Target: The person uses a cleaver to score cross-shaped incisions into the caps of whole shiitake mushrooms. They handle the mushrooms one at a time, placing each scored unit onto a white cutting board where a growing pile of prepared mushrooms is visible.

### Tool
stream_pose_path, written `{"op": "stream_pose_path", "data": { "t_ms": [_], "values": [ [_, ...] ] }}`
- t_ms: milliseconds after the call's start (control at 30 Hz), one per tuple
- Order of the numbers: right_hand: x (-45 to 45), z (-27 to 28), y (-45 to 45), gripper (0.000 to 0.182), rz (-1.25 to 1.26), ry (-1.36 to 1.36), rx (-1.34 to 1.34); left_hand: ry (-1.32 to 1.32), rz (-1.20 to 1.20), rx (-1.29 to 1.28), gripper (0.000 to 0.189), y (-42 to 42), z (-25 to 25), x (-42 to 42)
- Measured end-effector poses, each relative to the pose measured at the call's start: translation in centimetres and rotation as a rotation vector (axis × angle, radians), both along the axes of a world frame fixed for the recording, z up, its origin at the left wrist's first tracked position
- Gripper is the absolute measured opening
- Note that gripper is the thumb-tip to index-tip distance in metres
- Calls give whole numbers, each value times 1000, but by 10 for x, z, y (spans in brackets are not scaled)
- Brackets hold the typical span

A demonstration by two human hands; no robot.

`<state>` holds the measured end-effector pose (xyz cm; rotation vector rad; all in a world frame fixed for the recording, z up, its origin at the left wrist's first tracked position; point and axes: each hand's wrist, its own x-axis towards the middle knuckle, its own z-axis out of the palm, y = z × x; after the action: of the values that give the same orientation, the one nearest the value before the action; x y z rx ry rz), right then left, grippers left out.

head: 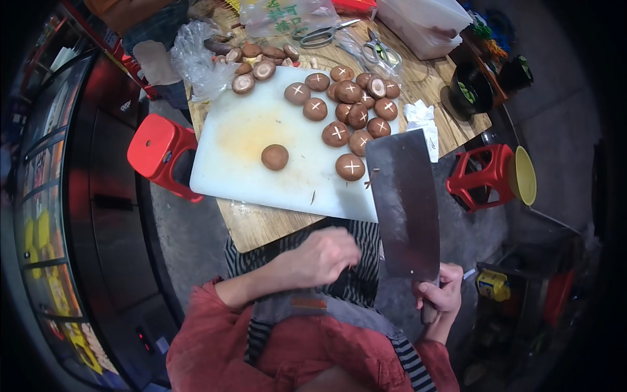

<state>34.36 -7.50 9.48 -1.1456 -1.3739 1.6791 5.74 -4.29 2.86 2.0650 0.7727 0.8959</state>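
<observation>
My right hand (443, 289) grips the wooden handle of a broad cleaver (406, 206), its wide dark blade pointing up past the right edge of a white cutting board (240, 181). Brown scraps cling to the blade's left edge. Over the striped apron, my left hand (333, 252) is curled and slightly blurred, with nothing visible in it. One uncut shiitake mushroom cap (275, 157) lies alone on the board. To its right sits a mushroom with a white cross cut in its top (350, 167), near a cluster of similar crossed caps (349, 92).
Uncut mushrooms (264, 70) lie at the board's far left beside a clear plastic bag (196, 59). Two pairs of scissors (318, 36) and a plastic container (421, 29) are at the back. Crumpled tissue (421, 120) lies right. Red stools (159, 144) flank the wooden table (259, 223).
</observation>
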Motion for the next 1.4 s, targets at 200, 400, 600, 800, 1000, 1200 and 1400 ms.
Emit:
{"op": "stream_pose_path", "data": {
  "t_ms": [200, 400, 600, 800, 1000, 1200, 1400],
  "values": [
    [-25, -4, 25, 14, 136, -232, 297, 116, 608, 176, 21, 26, 15, -67],
    [-57, 3, 37, 27, 302, -439, 526, 174, 831, 134, 34, 56, -4, -83],
    [-54, 7, 37, 40, 436, -629, 686, -87, 717, 54, 30, 36, -31, -54],
    [-50, 17, 29, 49, 591, -775, 706, -81, 772, 159, 28, 37, -30, -50],
    [-50, 17, 31, 52, 660, -824, 692, -101, 805, 159, 30, 36, -33, -51],
    [-64, 24, 43, 44, 662, -822, 616, -14, 830, 188, 30, 36, -30, -50],
    [-46, 34, 43, 38, 658, -720, 450, -8, 834, 141, 32, 35, -33, -54]
  ]
}}
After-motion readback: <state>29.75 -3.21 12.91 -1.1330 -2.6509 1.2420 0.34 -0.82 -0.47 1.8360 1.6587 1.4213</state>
